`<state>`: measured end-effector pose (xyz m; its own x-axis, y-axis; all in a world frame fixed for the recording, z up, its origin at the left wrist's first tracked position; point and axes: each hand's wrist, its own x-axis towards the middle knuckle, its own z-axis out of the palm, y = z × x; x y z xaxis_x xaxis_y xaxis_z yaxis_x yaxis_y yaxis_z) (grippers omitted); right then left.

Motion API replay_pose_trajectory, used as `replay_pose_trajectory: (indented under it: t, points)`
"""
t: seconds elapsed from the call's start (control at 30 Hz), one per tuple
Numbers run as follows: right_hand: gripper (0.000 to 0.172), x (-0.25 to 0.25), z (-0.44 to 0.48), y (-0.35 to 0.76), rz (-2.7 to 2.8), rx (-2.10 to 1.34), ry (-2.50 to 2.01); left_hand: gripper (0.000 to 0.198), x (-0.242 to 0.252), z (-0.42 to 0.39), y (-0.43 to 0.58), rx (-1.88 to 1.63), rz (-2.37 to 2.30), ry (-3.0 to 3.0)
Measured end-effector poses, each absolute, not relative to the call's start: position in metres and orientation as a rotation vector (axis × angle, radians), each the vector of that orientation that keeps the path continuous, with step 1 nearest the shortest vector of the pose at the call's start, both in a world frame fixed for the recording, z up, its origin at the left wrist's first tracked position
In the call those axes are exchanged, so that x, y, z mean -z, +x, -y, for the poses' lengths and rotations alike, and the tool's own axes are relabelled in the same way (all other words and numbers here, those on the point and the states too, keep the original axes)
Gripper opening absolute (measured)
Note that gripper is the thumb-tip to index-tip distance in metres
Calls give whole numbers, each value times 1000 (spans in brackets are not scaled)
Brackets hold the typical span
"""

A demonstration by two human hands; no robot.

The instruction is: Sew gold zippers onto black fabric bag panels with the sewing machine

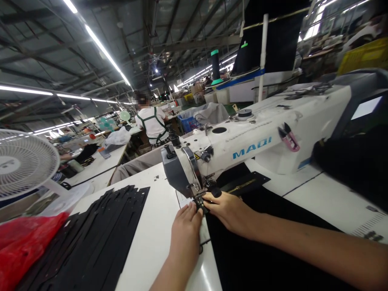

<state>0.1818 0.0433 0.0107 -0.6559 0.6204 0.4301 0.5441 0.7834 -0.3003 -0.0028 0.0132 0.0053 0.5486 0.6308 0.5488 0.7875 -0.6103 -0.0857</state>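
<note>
Black fabric lay spread over the white counter and ran under the presser foot of a white MAQI sewing machine. The left hand rested flat on the counter, fingers loose and grasping nothing, its fingertips just beside the foot. The right hand pressed down on the fabric, fingers extended and touching a small dark piece at the foot; whether it pinched that piece could not be told. A black zipper strip lay on the counter just behind the right hand. A stack of black cut strips lay to the left, near a red plastic bag and a white fan. Pink thread snips sat on the machine's arm. Farther off, a person worked at another counter.
</note>
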Motion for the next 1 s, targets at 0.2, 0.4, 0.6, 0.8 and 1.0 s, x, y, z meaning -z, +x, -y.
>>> replay_pose_trajectory:
  t: [0.2,0.4,0.6,0.8,1.0]
  points:
    - [26,-14,-44,184,2489,-163,-879,24,-11,-16,-2,551,1061,-2472]
    - [24,-13,-50,183,2527,-100,-925,25,-9,-24,-4,500,1055,-2468]
    - [25,-11,-52,180,2489,-72,-950,23,-7,-27,-3,610,1085,-2455]
    - [26,-9,-54,178,2445,-104,-927,21,-9,-27,0,693,1160,-2459]
    - [25,-12,-51,176,2385,-116,-934,18,-8,-25,2,729,1196,-2422]
